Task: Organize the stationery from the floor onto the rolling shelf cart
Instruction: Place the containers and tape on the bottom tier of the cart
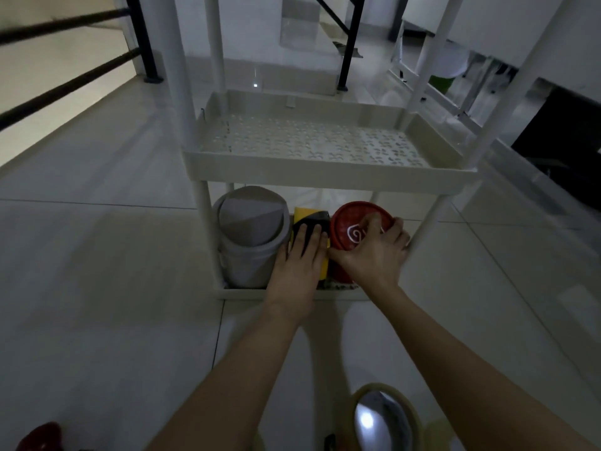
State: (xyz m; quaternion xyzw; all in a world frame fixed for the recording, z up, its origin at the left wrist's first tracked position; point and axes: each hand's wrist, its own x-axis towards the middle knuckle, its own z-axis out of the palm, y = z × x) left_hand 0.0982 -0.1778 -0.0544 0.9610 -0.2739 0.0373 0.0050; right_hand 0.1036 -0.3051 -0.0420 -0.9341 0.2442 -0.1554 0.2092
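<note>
The beige rolling cart's middle tray (325,172) holds nothing. On the bottom tray (234,292) stand a grey swing-lid bin (252,232), a yellow and black box (313,219) and a red round container (353,222) with a white swirl on its lid. My left hand (300,258) lies flat on the yellow and black box, fingers straight. The fingers of my right hand (374,252) curl over the red container's lid and near rim, gripping it.
A roll of clear tape (383,415) lies on the tiled floor between my forearms. A dark red object (40,437) sits at the bottom left corner. Black stair railings stand at the left and behind the cart. White furniture legs rise at the right.
</note>
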